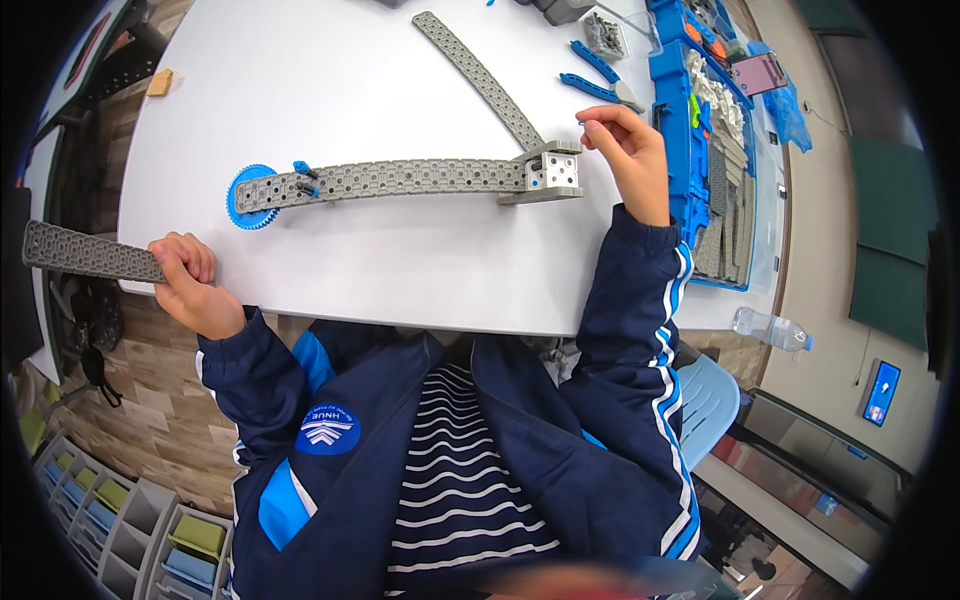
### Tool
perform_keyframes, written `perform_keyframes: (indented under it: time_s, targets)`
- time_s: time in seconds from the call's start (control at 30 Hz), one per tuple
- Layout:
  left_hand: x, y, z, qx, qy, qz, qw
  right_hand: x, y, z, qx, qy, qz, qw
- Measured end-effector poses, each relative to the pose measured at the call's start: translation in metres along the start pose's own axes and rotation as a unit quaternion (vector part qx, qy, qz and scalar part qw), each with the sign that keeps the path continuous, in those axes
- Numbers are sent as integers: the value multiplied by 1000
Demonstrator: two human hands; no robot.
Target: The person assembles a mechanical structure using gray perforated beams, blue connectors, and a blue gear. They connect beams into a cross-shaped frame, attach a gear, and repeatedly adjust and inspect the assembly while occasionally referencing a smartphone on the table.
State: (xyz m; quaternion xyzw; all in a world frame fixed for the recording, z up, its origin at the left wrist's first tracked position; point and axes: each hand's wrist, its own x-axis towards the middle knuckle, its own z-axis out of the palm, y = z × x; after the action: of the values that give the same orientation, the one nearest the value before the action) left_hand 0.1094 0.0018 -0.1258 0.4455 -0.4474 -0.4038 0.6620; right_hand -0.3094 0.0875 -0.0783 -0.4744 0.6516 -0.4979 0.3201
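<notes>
A grey beam is being gripped by the left hand at the desk's near-left corner, a blue piece by the right hand.

This appears to be a classroom set up for model building — the wide white tabletop carries grey perforated beams, with an open blue parts case on its right side. A dark green board is on the wall at right, grey racks of green and blue bins stand near left — and a light-blue plastic chair is near right.
</notes>
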Motion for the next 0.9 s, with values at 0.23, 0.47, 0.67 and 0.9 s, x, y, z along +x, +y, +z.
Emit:
perform_keyframes:
  time_s: [0.23,0.47,0.67,0.9]
  targets:
    - [-28,48,23,76,-77,-21,994,-34,-82,6,-47,-59,-80,994]
    - [-70,87,99,-8,-411,-260,874,-24,-111,16,-169,-92,-69,979]
    - [-66,76,156,-64,-434,-249,864,-25,-117,19,-159,-84,-14,984]
    - [-71,62,176,-73,-417,-247,872,-21,-121,20,-160,-63,51,984]
